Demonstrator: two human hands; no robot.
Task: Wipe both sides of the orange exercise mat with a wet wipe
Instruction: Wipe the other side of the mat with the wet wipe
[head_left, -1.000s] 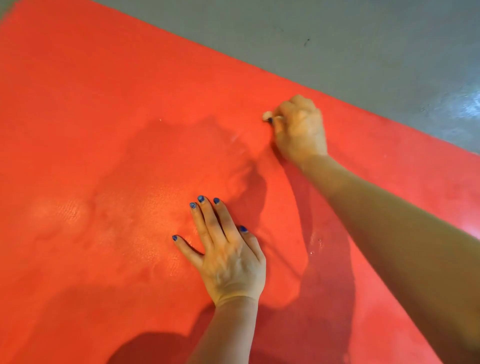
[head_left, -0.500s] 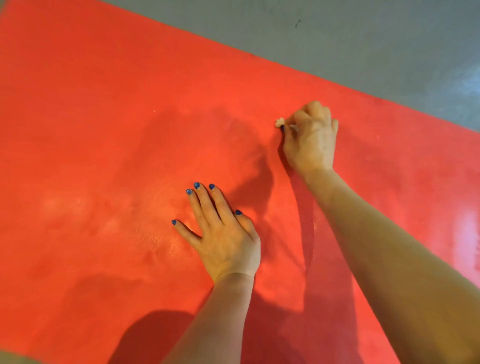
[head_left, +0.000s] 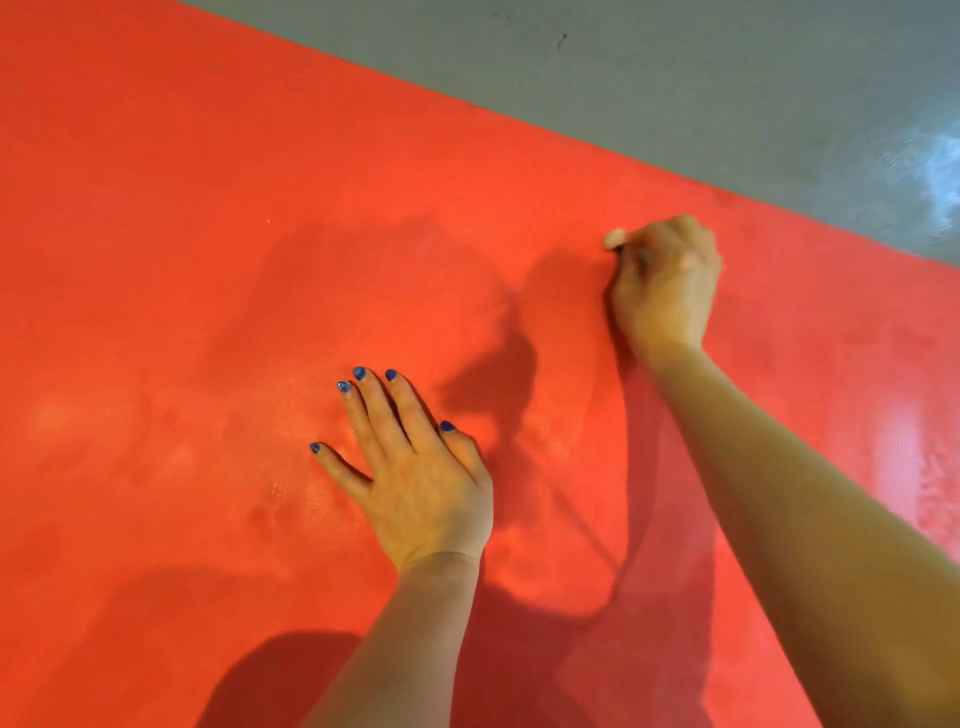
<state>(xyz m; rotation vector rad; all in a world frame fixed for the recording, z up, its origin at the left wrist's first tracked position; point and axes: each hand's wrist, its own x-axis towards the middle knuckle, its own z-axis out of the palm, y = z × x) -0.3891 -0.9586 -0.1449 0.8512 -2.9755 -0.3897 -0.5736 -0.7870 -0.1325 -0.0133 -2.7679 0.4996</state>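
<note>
L hand (head_left: 421, 478) flat on orange mat (head_left: 182, 260), fingers straight; R hand (head_left: 665, 280) clutches wet wipe (head_left: 615, 238) against mat.

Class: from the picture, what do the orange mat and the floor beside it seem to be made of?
Orange mat: probably foam or rubber, matte with a fine grain and damp sheen patches. Floor: likely painted or sealed concrete, smooth grey with a glossy reflection.

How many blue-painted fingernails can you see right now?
5, all on the left hand, which lies flat on the orange exercise mat: pinky, ring, middle, index, thumb. The right hand is curled around a pale wet wipe, so its nails are mostly hidden.
</note>
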